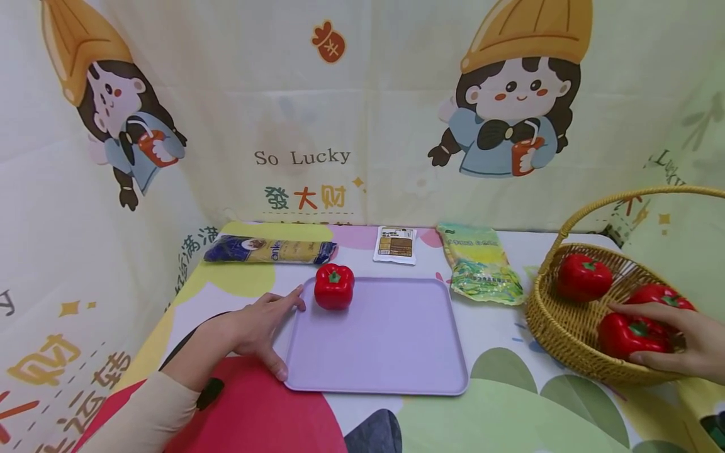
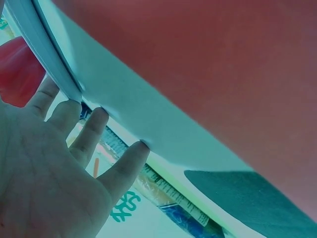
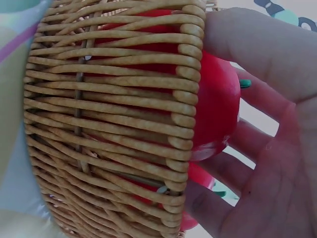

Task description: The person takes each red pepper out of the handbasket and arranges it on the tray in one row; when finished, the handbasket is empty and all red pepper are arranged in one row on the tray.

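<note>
A lilac tray (image 1: pixel 385 340) lies on the table with one red bell pepper (image 1: pixel 334 287) standing in its far left corner. At the tray's left edge is my left hand (image 1: pixel 252 327), its thumb and fingertips touching the rim. The left wrist view shows that hand's fingers (image 2: pixel 89 141) extended along the edge. Over at the right, my right hand (image 1: pixel 688 340) reaches into a wicker basket (image 1: pixel 557 321) and grips the nearest red bell pepper (image 1: pixel 631 336), thumb on the near side, fingers across the far side. Two other peppers (image 1: pixel 583 277) sit behind it in the basket.
Along the back lie a blue-and-yellow pasta packet (image 1: pixel 272 250), a small white-and-brown sachet (image 1: pixel 395 245) and a green-yellow bag (image 1: pixel 481 263). The basket's tall handle (image 1: pixel 595 204) arches over its opening. A printed cloth (image 1: pixel 391 113) hangs behind the table.
</note>
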Demonstrator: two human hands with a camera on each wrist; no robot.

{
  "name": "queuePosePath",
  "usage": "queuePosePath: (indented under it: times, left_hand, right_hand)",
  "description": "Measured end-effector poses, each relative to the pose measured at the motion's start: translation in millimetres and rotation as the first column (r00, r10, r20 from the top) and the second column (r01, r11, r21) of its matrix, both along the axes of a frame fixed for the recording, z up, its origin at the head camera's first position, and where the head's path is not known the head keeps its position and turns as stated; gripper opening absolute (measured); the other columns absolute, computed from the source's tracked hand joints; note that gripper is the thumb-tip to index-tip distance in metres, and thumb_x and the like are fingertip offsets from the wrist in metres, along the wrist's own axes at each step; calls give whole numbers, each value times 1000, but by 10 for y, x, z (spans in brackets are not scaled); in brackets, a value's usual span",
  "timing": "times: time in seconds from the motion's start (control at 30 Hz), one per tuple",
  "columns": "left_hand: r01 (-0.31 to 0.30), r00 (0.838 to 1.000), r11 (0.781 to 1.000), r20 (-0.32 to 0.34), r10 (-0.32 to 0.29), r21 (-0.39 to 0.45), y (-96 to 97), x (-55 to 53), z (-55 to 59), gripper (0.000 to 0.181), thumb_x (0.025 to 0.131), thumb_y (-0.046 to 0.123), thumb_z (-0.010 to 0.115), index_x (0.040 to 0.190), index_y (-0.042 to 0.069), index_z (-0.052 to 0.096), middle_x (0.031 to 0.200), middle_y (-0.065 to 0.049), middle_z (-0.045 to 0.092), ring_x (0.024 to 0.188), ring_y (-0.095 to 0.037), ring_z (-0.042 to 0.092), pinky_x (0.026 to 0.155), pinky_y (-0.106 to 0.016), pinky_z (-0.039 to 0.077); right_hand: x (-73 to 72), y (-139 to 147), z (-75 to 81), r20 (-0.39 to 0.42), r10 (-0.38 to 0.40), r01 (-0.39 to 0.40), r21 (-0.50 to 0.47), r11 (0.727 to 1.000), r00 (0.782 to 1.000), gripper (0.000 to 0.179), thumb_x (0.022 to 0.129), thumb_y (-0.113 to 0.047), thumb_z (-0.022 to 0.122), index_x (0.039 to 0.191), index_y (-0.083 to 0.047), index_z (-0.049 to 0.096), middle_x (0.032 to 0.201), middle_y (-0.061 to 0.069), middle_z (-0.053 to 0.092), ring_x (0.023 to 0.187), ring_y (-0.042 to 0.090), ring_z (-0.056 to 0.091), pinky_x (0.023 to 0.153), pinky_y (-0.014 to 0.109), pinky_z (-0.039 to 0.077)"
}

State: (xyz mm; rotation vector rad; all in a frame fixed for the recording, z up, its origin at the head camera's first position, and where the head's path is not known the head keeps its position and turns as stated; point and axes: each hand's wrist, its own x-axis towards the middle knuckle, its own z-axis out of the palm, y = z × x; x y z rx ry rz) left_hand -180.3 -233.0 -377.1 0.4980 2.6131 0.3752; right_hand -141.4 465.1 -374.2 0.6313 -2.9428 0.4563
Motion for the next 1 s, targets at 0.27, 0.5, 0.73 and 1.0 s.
queuePosePath:
  times: [0.27,0.5,0.73,1.0]
  left_hand:
    - [6,1000,1000,-5,-6,-1,-3,-22,-27,149,47,68,95,163,14,18,157,-7,39,144,-34,32,107,-63,43]
    - [-10,1000,1000,10,10,-14,10,-44,-49,146,46,71,93,162,19,21,158,-7,37,145,-33,31,106,-63,45]
    - [-10,1000,1000,15,10,5,14,-39,-34,145,47,66,95,162,18,21,158,-9,36,145,-35,31,105,-64,45]
    - [-13,1000,1000,0,13,5,-36,-26,-79,150,45,69,94,163,17,18,155,-6,40,144,-34,32,104,-64,46]
  right_hand:
    - [39,-116,94,61,-105,105,4,994,993,70,69,-22,96,128,-6,62,123,13,63,94,19,66,57,21,46]
    - [66,-130,157,90,-189,194,-47,980,978,72,75,-24,93,132,1,59,125,37,54,92,20,66,57,27,49]
    - [45,-113,201,22,-192,193,-113,975,981,71,74,-23,95,135,-6,62,125,-2,57,88,-20,42,55,22,47]
    - [25,-281,322,31,-131,134,-97,986,991,69,73,-21,94,134,-10,61,124,7,60,92,-6,53,57,20,48]
